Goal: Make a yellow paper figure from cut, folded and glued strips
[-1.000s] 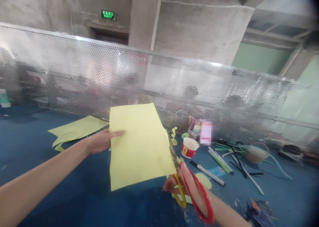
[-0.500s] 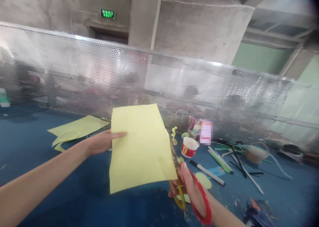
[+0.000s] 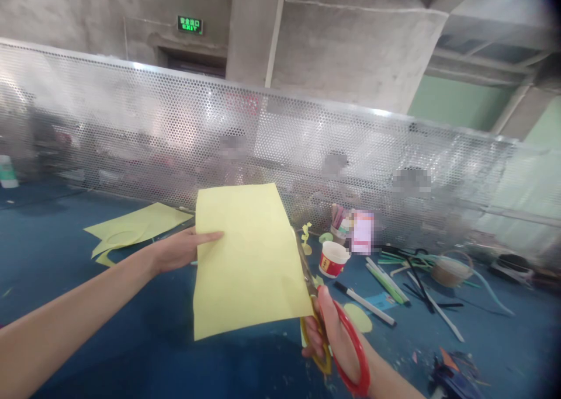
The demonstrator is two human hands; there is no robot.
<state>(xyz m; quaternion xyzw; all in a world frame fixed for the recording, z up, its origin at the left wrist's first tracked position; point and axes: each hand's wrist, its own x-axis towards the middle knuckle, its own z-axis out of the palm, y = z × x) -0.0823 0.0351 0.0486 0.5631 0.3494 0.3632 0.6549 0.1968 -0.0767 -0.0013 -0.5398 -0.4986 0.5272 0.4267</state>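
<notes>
A sheet of yellow paper (image 3: 245,259) is held up above the blue table by my left hand (image 3: 182,250). The index finger lies across its front at the left edge; the thumb and other fingers are partly hidden behind it. My right hand (image 3: 339,332) is closed on scissors (image 3: 356,355) with one red and one yellow handle loop. Their blades run along the right edge of the sheet, partly behind it, so I cannot tell how deep they cut. Just beyond the blades stand a small yellow paper piece (image 3: 306,238) and a red-and-white paper cup (image 3: 333,259).
More yellow sheets (image 3: 144,226), one with a round hole, lie at left. To the right are a marker (image 3: 366,304), a yellow paper oval (image 3: 357,317), green-white pens (image 3: 388,280), pipe cleaners (image 3: 421,288) and a small basket (image 3: 451,269). A perforated metal screen (image 3: 175,130) borders the back.
The scissor handles have drawn closer together, the yellow loop shifting slightly right in my right hand. The sheet and my left hand stay nearly where they were.
</notes>
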